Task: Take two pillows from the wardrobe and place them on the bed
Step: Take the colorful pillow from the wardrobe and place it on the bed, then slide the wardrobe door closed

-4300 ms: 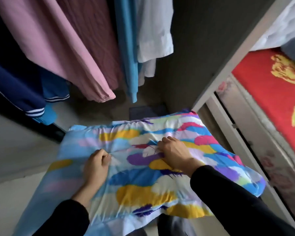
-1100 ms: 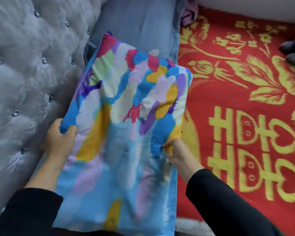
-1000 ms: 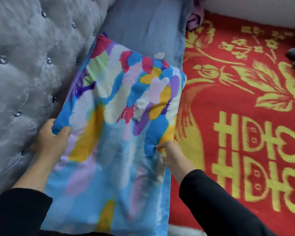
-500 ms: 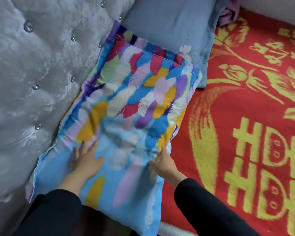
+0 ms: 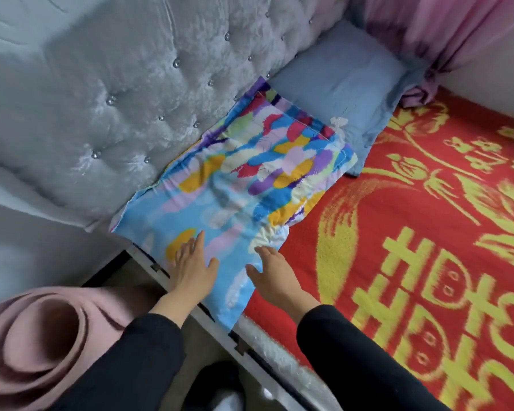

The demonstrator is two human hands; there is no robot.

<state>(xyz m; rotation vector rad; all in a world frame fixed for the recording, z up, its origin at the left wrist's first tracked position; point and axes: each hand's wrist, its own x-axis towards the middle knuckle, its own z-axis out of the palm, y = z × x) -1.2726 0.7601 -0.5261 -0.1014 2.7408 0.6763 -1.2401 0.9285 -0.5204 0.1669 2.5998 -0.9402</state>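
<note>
Lying flat on the bed's red blanket (image 5: 398, 203) against the grey tufted headboard (image 5: 116, 99), the colourful pillow (image 5: 250, 179) overlaps a plain blue pillow (image 5: 339, 81), while the left hand (image 5: 192, 268) and right hand (image 5: 272, 274) hover spread open over its near end, gripping nothing.

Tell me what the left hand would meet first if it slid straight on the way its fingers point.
The left hand lies open on the colourful pillow, fingers pointing up along it. Going on, it would cross more pillow, then probably meet the grey tufted headboard; depth is unclear.
</note>
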